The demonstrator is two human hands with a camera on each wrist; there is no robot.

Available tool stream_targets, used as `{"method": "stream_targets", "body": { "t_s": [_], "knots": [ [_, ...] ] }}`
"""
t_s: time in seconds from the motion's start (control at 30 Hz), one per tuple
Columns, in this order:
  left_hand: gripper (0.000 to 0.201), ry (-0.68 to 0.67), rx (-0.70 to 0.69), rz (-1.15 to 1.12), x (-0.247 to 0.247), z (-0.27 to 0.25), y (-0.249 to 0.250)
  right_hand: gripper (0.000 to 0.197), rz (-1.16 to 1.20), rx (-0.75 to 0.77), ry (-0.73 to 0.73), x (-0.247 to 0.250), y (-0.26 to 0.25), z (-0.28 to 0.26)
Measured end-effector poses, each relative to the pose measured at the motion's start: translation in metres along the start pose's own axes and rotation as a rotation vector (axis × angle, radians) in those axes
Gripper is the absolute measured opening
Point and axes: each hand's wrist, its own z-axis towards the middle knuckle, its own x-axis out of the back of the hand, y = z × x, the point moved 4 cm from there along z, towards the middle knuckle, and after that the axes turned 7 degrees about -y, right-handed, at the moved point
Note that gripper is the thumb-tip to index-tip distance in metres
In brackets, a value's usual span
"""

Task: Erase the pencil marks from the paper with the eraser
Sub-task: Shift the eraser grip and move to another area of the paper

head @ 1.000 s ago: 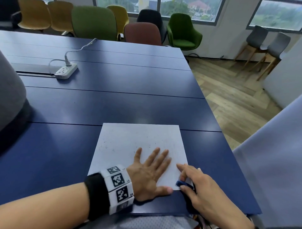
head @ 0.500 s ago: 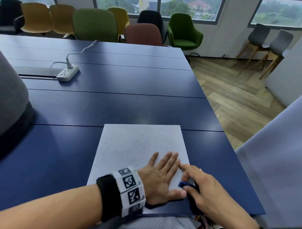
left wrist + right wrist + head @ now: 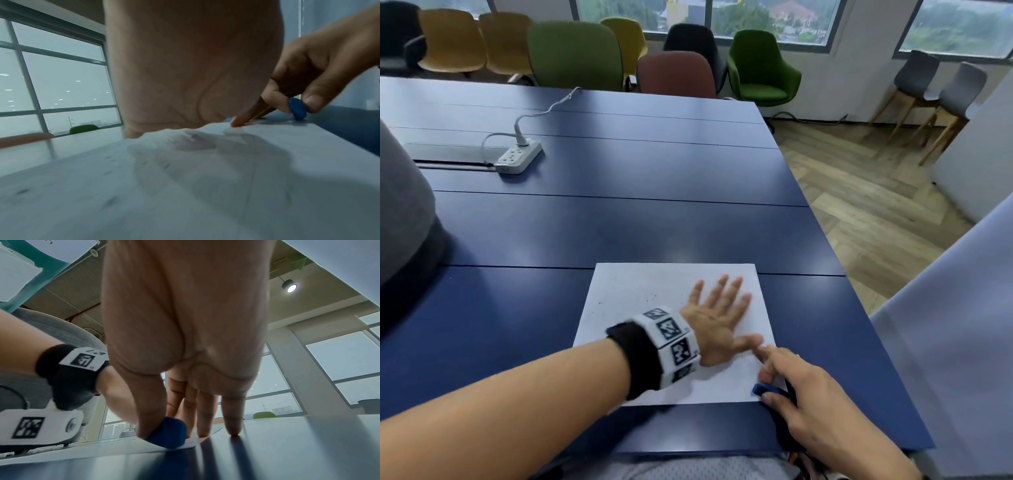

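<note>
A white sheet of paper (image 3: 640, 298) with faint specks lies near the front edge of the blue table (image 3: 619, 222). My left hand (image 3: 717, 317) lies flat on the paper's right half, fingers spread and straight. My right hand (image 3: 796, 387) is at the paper's near right corner and pinches a small blue eraser (image 3: 765, 390) between thumb and fingers. The right wrist view has the eraser (image 3: 167, 433) touching the paper's corner (image 3: 191, 444). The left wrist view gives the eraser (image 3: 297, 111) just above the sheet (image 3: 144, 186), with the right index fingertip on the paper.
A white power strip (image 3: 518, 156) with its cable sits far left on the table. Chairs (image 3: 575, 54) line the far side. A grey object (image 3: 400, 212) stands at the left edge. The table's right edge drops to a wooden floor (image 3: 876, 205).
My left hand has slid forward and rightward across the paper. The right hand stays at the near right corner holding the eraser, index finger now stretched toward the left thumb.
</note>
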Motion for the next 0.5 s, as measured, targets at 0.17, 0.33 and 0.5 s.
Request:
{"method": "stream_targets", "body": {
  "t_s": [0.17,0.33,0.5],
  "knots": [
    [0.078,-0.094,0.034,-0.027,-0.003,0.009,0.001,0.023,-0.007,0.0,-0.01,0.0,-0.001,0.0],
    [0.087,-0.083,0.36,-0.227,-0.008,-0.027,-0.069,0.032,0.031,0.028,-0.018,0.0,-0.002,-0.001],
    [0.09,0.022,0.414,-0.304,0.004,-0.02,-0.071,0.04,0.027,0.031,0.002,0.002,-0.002,-0.002]
  ]
}}
